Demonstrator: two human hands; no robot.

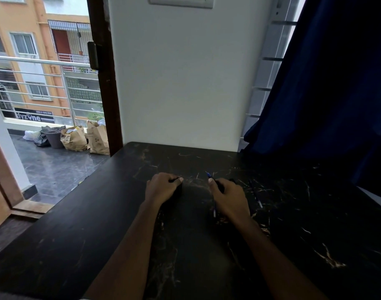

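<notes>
I have both hands low on the tabletop (98,224), wrists resting on it, which steadies them for fine work. My right grip (229,197) is curled round a blue pen (209,176). The pen's blue end pokes out past the thumb toward the wall (180,83), and its other end shows below the heel of the hand, so the pen runs through the fist rather than sitting in a writing hold. I judge that this hold suits pulling or pushing something on the pen, not writing. There is also something dark inside that fist, but I cannot tell what it is.

My left grip (163,188) is clenched on a dark piece (179,190), with the thumb pressed along its top. It is black against a black surface, so I cannot make out its shape. It may be a cap or a case. The two hands sit near each other but apart, thumbs pointing inward. To me that looks like the pose for bringing two parts together or for just having separated them.

A second pen (256,197) lies flat on the tabletop just right of my right hand, within easy reach. A blue curtain (325,83) hangs at the right. Paper bags (96,137) stand outside on the balcony at the left.
</notes>
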